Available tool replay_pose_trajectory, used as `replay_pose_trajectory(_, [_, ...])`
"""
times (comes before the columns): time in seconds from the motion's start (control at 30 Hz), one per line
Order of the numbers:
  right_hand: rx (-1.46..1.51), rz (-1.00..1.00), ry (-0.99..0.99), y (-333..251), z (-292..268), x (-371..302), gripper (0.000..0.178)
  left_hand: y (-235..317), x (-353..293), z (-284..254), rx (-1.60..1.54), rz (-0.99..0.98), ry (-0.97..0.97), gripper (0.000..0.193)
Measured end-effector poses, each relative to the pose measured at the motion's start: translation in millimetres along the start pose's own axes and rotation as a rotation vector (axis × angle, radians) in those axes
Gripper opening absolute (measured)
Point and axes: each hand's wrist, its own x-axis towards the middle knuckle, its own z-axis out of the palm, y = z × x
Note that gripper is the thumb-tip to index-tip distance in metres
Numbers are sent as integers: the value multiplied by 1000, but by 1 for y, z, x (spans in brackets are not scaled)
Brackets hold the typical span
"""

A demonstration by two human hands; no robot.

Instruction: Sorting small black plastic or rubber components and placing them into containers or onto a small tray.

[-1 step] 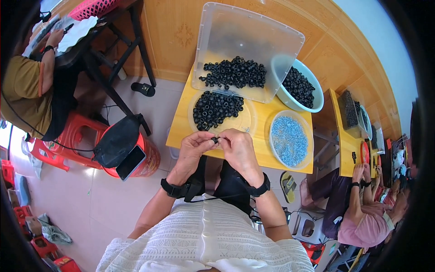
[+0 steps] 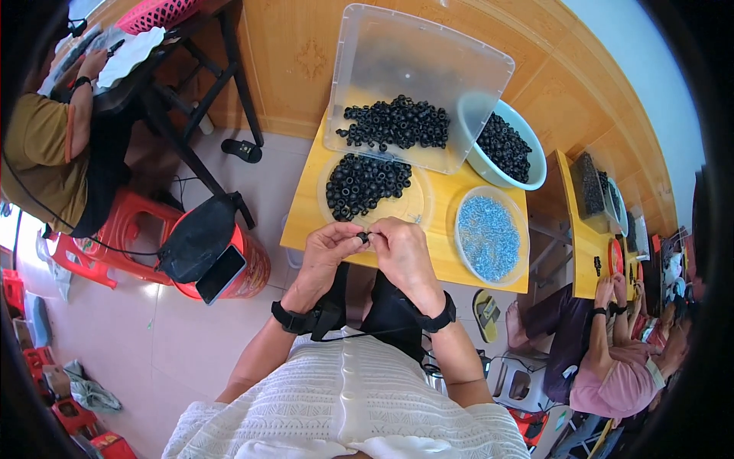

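Over the near edge of the yellow table (image 2: pixel 304 200), my left hand (image 2: pixel 327 249) pinches a small black ring-like part (image 2: pixel 362 238) between thumb and fingertips. My right hand (image 2: pixel 401 252) meets it from the other side, its thumb and forefinger closed at the part; what they grip is too small to name. Just beyond my hands, a shallow clear round tray (image 2: pixel 423 187) carries a heap of similar black parts (image 2: pixel 365 183). A round tub (image 2: pixel 456 237) of small pale-blue pieces (image 2: pixel 489 239) stands right of my right hand.
Behind the tray, a tilted clear plastic bin (image 2: pixel 424 57) holds more black parts; a light-blue basin (image 2: pixel 540 164) of them stands beside it. Left of the table, a phone (image 2: pixel 221 274) lies on a red bucket (image 2: pixel 256 268). Other people sit at tables on both sides.
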Motion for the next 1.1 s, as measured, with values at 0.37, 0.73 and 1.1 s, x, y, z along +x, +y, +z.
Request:
replay_pose_trajectory(0.37, [-281, 32, -33, -7, 11, -1, 4, -4, -2, 8, 232, 119, 82, 15])
replay_pose_trajectory(0.73, [71, 83, 119, 9, 22, -1, 4, -6, -1, 14, 260, 200, 178, 15])
replay_pose_trajectory(1.1, [36, -48, 250, 19, 49, -12, 20, -10, 4, 21, 191, 230, 325, 13])
